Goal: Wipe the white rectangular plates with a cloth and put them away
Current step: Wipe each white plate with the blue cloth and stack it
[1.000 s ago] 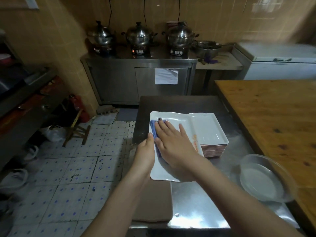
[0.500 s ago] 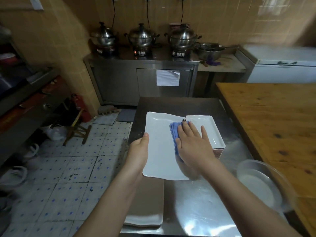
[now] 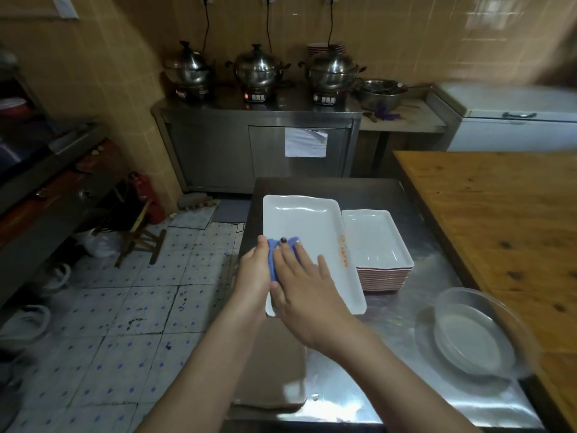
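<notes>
A white rectangular plate (image 3: 307,232) with an orange mark along its right rim is held over the steel table (image 3: 390,323). My left hand (image 3: 254,270) grips its left edge, thumb up on the rim. My right hand (image 3: 304,289) lies flat with straight fingers on a blue cloth (image 3: 276,256), pressing it onto the near left part of the plate. Most of the cloth is hidden under the hand. A stack of white rectangular plates (image 3: 374,242) stands just right of the held plate.
A clear glass bowl (image 3: 474,332) sits at the table's right, beside a wooden table (image 3: 499,220). A brown tray (image 3: 268,370) lies near the front edge. Three steel pots (image 3: 257,68) stand on the far counter. Tiled floor (image 3: 125,307) lies to the left.
My right hand swept the blue cloth from the plate's left to its middle and back to the left. The plate's orange mark is uncovered again. The left hand kept its hold.
</notes>
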### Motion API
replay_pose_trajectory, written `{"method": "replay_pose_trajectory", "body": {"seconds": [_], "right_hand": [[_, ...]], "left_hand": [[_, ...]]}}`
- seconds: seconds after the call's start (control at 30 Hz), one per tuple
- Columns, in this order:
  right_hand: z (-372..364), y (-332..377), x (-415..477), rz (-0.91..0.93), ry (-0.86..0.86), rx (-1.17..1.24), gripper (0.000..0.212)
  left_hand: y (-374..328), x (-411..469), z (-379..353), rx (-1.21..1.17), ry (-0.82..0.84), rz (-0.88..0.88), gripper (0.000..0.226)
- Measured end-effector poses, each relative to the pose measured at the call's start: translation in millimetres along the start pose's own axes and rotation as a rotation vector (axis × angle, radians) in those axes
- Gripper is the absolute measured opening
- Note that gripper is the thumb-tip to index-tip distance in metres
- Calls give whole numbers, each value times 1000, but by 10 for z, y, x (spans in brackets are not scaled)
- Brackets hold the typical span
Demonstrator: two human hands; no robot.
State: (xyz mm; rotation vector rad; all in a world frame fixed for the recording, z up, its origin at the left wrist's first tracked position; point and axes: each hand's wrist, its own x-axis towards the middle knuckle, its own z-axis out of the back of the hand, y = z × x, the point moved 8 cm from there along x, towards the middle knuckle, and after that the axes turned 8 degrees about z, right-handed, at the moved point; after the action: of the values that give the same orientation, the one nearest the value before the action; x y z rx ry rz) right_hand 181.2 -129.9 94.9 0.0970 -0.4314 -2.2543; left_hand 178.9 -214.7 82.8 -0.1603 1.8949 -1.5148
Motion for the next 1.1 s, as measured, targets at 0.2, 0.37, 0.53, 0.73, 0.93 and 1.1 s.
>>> {"method": "replay_pose_trajectory", "body": {"seconds": [0.2,0.37,0.53,0.73,0.93,1.1], "right_hand": [[-63,-127,-132,-17,24,-59,55],[153,-575,-41,-208,-86,-275,57],[209,-636,6,-243,-109,-260,58],[-132,-260,-308,-23,44,-136,57],[76,-419,82,-46,11,-163,55],[194,-736,43,-198,9,-206,57]], "left_hand": [[-43,-68,213,2,-32,-42,39],[10,-127,191,46,0,-70,38],[13,-150,158,57,-5,-90,38],[93,-46,209,79,-82,-56,38],[237,-86,-71,123,-14,-2,28],[152,-55,14,108,-27,-15,39]]}}
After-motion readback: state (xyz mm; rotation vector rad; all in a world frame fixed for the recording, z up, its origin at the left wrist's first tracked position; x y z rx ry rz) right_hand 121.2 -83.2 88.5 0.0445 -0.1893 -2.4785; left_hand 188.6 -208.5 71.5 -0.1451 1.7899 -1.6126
